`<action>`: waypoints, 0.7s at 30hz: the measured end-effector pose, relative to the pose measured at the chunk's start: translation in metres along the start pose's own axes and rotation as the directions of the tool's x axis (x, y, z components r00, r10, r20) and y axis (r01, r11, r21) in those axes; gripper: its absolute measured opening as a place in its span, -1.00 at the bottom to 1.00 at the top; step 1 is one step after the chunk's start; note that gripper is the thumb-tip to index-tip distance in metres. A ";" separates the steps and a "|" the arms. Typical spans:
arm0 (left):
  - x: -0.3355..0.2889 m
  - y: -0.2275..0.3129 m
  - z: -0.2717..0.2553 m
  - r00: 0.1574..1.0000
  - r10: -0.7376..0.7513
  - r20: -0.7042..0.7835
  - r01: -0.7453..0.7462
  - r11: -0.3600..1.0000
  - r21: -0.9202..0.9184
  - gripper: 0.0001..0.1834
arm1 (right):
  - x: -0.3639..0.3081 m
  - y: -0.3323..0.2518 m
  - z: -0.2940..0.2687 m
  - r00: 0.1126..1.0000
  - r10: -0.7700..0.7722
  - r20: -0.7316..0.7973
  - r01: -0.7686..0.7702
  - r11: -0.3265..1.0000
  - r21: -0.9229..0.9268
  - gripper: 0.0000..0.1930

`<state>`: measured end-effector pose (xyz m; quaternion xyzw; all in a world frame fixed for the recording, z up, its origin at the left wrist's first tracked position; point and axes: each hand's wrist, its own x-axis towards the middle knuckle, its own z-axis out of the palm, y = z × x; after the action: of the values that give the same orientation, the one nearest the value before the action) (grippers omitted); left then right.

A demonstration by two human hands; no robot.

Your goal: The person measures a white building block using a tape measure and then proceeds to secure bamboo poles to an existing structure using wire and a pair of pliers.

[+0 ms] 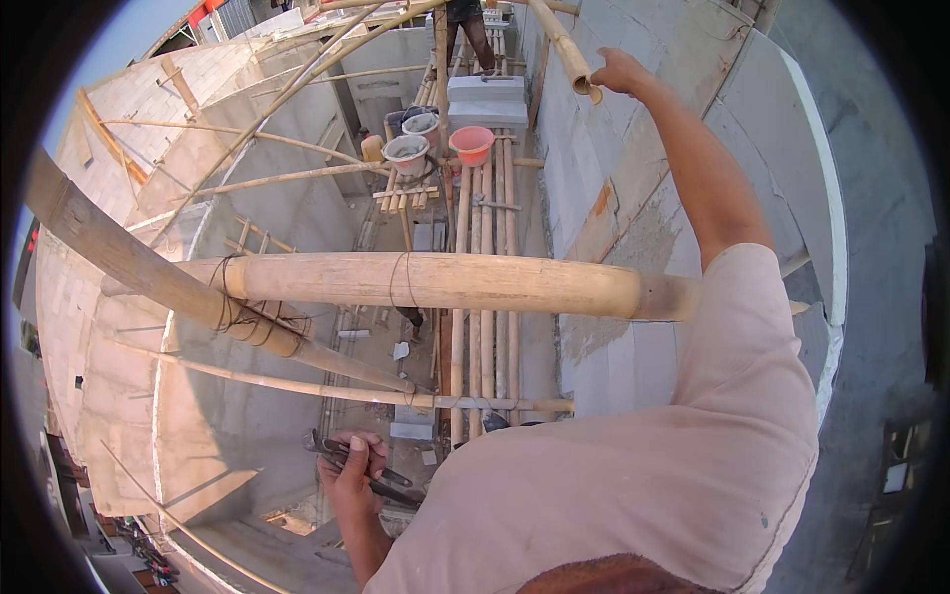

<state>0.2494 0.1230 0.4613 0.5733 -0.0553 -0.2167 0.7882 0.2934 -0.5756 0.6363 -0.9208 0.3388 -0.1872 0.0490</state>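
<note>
My left hand [358,463] is closed around dark pliers [392,477], their two handles spread apart toward the right. My right arm reaches up and away along the wall. At its end my right hand [621,73] has its index finger stretched out beside the open end of a bamboo pole [572,65]. The other fingers are partly curled, and nothing shows in them. Whether the fingertips touch the pole I cannot tell. A thick bamboo crossbar [445,281] lies between my hands, bound with dark wire to a slanting bamboo pole [148,259].
Below me runs a walkway of bamboo poles [486,346]. Farther off stand a pink tub [471,145], grey-filled buckets [407,152] and stacked light blocks [487,101]. A block wall [633,213] rises at right. Another person's legs [479,44] show at the far end.
</note>
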 end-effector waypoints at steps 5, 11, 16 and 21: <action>0.011 0.048 0.049 0.822 0.217 0.527 -0.134 0.972 -0.192 -0.68 | -0.072 -0.057 -0.089 0.980 -0.048 0.192 0.026 0.993 0.119 -0.28; 0.001 0.118 0.122 0.322 0.275 0.906 0.177 0.923 -0.343 -0.50 | -0.160 -0.091 -0.130 0.973 -0.209 0.102 0.195 0.972 0.130 -0.35; -0.031 0.161 0.148 -0.007 0.220 0.975 0.465 0.864 -0.192 -0.45 | -0.188 -0.124 -0.149 0.998 -0.060 -0.032 0.059 0.998 -0.034 -0.31; -0.052 0.163 0.171 -0.152 0.298 0.942 0.665 0.736 -0.125 -0.47 | -0.210 -0.110 -0.168 0.935 -0.112 -0.336 0.125 0.992 0.018 -0.33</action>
<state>0.1906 0.0340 0.6789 -0.0840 -0.4519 -0.6935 0.5547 0.1495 -0.3509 0.7503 -0.8931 0.2825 -0.3500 -0.0028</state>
